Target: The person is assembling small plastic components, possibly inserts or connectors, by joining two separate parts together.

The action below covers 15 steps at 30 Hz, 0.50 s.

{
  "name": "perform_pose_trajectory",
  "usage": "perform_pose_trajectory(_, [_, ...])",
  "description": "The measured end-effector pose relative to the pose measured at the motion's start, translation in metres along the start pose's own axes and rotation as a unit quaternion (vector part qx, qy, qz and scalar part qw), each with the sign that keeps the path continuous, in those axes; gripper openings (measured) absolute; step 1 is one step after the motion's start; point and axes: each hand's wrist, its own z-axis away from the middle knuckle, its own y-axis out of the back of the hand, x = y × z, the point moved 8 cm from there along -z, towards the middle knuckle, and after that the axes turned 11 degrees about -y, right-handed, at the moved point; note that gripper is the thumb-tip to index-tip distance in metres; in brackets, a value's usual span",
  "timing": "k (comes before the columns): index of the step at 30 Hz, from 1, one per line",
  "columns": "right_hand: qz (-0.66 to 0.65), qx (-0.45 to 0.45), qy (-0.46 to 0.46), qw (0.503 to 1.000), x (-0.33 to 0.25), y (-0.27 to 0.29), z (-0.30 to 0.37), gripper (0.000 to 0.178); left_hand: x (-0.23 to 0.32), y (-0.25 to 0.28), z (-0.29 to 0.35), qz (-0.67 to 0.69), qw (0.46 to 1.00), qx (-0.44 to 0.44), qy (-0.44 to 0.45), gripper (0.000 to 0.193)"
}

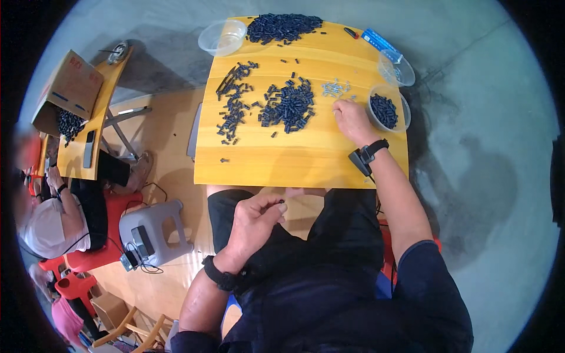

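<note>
My left hand [253, 226] is raised above my lap, off the table's near edge. Its thumb and forefinger pinch a small black piece [281, 202], of which only a dark tip shows. My right hand [353, 122] rests low over the yellow table [282, 167], fingers bent together beside a scatter of small silvery pieces [334, 88]; what its fingertips hold, if anything, is hidden. Left of it lies a heap of short black cylindrical pieces [289, 106]. A clear round tub [406, 115] of similar black pieces [384, 110] stands just right of that hand.
A larger black heap [283, 26] and a clear bowl [222, 38] occupy the far edge. Looser black pieces [232, 115] lie left. At far right are a blue box [381, 44] and another clear tub [397, 70]. A co-worker [56, 220] sits left, near a grey stool [150, 229].
</note>
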Motion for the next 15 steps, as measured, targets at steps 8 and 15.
perform_pose_trajectory(8, [-0.336,-0.121,-0.184,0.916,-0.029,0.000,0.034,0.004,0.019,0.007,0.002,0.058,0.996,0.040,-0.059,0.011])
perform_pose_trajectory(15, [-0.414,-0.194,-0.117,0.882,-0.119,0.034,0.078,0.007,0.036,0.008,0.006,0.095,0.985,0.066,-0.130,0.013])
